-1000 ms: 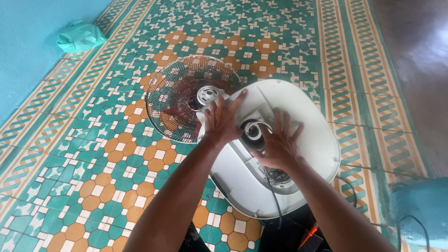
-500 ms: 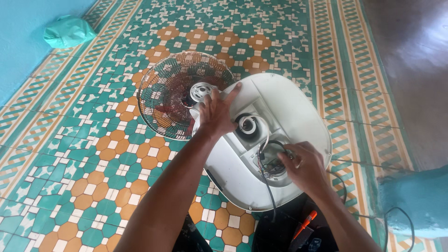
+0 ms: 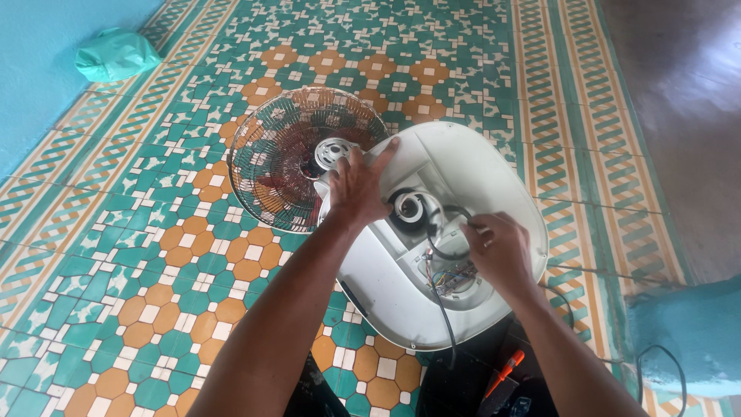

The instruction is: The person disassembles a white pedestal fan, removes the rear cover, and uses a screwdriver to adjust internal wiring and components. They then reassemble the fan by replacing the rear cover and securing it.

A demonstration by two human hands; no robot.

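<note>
We press our left hand (image 3: pixel 356 184) flat, fingers spread, on the upturned white fan base (image 3: pixel 478 177) lying mid-floor beside the wire guard (image 3: pixel 285 154), while our right hand (image 3: pixel 498 251) pinches the black cable (image 3: pixel 441 297) at the wiring recess, which wants careful, gentle handling.

White fan base (image 3: pixel 494 177), green-orange patterned floor tiles (image 3: pixel 154 309)

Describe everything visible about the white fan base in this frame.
The white fan base is a rounded plastic shell turned underside up above the patterned tile floor. Its hollow shows a round central socket, a black cable and coloured wiring. The left hand presses flat on its upper-left rim, beside the wire fan guard. The right hand reaches into the wiring recess.
</note>
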